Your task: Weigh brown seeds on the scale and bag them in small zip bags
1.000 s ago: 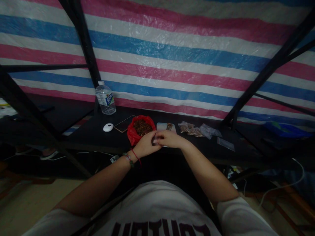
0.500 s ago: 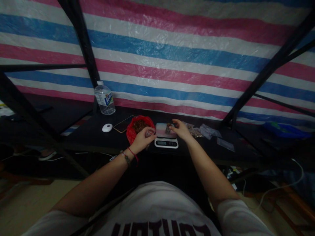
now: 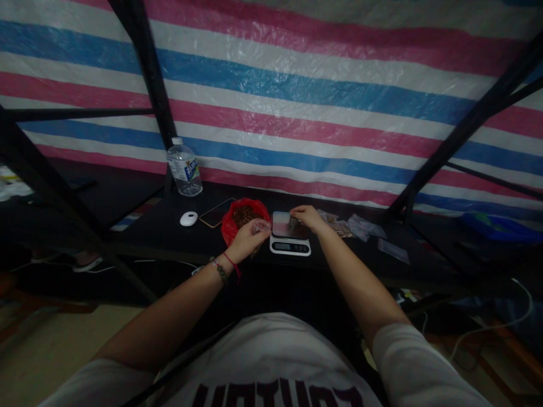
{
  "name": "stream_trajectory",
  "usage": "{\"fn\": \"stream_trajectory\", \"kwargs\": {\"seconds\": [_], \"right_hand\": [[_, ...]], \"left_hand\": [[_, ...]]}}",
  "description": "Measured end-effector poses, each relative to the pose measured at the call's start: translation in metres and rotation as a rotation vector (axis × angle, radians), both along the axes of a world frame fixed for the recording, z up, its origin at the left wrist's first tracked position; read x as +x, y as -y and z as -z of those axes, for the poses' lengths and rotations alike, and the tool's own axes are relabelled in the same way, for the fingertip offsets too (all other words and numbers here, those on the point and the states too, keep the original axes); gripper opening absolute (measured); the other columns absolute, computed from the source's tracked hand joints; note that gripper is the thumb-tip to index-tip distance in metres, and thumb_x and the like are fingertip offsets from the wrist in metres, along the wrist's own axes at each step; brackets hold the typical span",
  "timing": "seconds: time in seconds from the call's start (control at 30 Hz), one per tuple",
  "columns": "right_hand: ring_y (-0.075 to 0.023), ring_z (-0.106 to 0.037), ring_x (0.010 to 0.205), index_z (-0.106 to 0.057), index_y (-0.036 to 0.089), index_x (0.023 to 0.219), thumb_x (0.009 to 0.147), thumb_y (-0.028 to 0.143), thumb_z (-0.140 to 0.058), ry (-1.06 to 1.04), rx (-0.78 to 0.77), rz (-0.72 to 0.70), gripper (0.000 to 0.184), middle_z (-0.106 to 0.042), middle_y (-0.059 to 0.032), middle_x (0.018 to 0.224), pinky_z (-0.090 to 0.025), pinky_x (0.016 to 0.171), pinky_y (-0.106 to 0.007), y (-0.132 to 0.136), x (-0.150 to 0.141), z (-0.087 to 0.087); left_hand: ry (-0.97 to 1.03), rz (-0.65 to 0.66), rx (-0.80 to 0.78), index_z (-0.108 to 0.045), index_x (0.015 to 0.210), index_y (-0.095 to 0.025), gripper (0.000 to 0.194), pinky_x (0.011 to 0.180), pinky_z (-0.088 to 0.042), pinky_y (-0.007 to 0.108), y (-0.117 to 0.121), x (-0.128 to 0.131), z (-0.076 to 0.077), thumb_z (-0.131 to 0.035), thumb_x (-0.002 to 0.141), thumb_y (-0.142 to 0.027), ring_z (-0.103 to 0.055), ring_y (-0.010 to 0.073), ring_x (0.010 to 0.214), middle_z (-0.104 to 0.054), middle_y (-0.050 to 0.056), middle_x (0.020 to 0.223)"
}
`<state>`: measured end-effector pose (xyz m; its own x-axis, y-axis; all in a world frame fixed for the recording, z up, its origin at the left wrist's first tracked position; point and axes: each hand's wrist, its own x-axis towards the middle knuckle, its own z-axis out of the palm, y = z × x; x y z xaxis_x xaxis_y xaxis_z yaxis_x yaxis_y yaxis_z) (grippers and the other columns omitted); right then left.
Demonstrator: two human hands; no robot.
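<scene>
My left hand (image 3: 247, 239) is closed around a small clear bag (image 3: 259, 227), held beside a red plastic bag (image 3: 231, 221) full of brown bits. My right hand (image 3: 307, 217) reaches over the platform of a small white digital scale (image 3: 289, 244), its fingers pinched on something brown that is too small to name. Both hands hover over a dark table (image 3: 169, 234).
A water bottle (image 3: 184, 168), a white puck-shaped object (image 3: 189, 218) and a phone (image 3: 215, 212) lie left of the red bag. Several small filled packets (image 3: 352, 227) lie right of the scale. Black frame bars (image 3: 144, 68) cross a striped tarp behind.
My hands, joined together in front of the scale a second ago, have parted. The right hand went out over the scale's platform; the left kept the small clear bag.
</scene>
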<state>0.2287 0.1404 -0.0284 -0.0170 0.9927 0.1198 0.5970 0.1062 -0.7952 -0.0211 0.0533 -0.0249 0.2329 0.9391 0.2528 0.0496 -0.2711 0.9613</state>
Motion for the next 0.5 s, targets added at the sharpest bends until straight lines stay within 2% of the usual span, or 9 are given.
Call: {"fn": "stream_trajectory", "kwargs": {"seconds": [0.13, 0.33, 0.4, 0.5], "right_hand": [[-0.0150, -0.063, 0.067, -0.076, 0.013, 0.083, 0.071, 0.026, -0.065, -0.062, 0.015, 0.023, 0.021, -0.073, -0.0067, 0.078, -0.047, 0.060, -0.023, -0.001, -0.006, -0.003], [-0.0151, -0.063, 0.063, -0.075, 0.013, 0.083, 0.067, 0.027, -0.069, -0.279, -0.029, 0.103, 0.022, -0.073, -0.0070, 0.075, -0.047, 0.058, -0.024, -0.004, -0.010, 0.001], [-0.0164, -0.065, 0.066, -0.074, 0.013, 0.081, 0.066, 0.029, -0.071, -0.364, -0.007, 0.121, 0.023, -0.074, -0.0074, 0.077, -0.049, 0.063, -0.027, -0.006, -0.009, 0.000], [-0.0195, -0.068, 0.079, -0.074, 0.014, 0.080, 0.066, 0.031, -0.072, -0.385, 0.124, 0.139, 0.022, -0.074, -0.0076, 0.083, -0.051, 0.075, -0.032, -0.009, -0.009, -0.010]], "left_hand": [[0.000, 0.032, -0.029, -0.062, 0.092, -0.014, 0.031, 0.055, -0.040, 0.023, -0.001, 0.000, 0.001, -0.067, 0.072, -0.037, -0.053, 0.0109, 0.059, -0.061, 0.001, 0.070], [0.033, 0.071, -0.084, -0.061, 0.093, -0.015, 0.033, 0.048, -0.034, 0.021, -0.001, 0.000, 0.001, -0.068, 0.072, -0.039, -0.046, 0.0084, 0.048, -0.054, -0.004, 0.059], [0.063, 0.070, -0.086, -0.062, 0.090, -0.015, 0.032, 0.050, -0.036, 0.021, -0.001, 0.000, -0.001, -0.070, 0.070, -0.038, -0.048, 0.0091, 0.051, -0.056, -0.003, 0.062], [0.124, 0.037, -0.096, -0.063, 0.087, -0.015, 0.031, 0.053, -0.039, 0.022, -0.002, -0.002, -0.004, -0.073, 0.066, -0.037, -0.052, 0.0105, 0.056, -0.059, -0.001, 0.066]]}}
